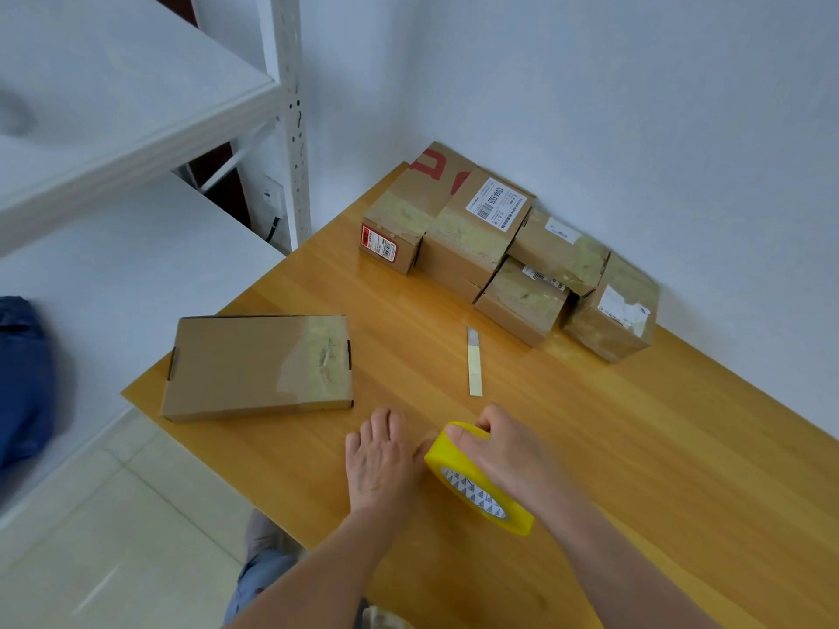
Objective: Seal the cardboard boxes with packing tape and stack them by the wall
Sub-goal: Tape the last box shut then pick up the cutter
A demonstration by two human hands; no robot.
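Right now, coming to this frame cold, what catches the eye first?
The bright yellow tape roll stands out near the front of the wooden table, gripped by the right hand, the left hand flat on the table beside it. Next comes the cluster of taped boxes against the far wall, then the flat cardboard box lying alone at the table's left edge.

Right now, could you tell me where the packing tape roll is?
In the head view, the yellow tape roll is on the table's near side, gripped by the right hand, the left hand flat beside it.
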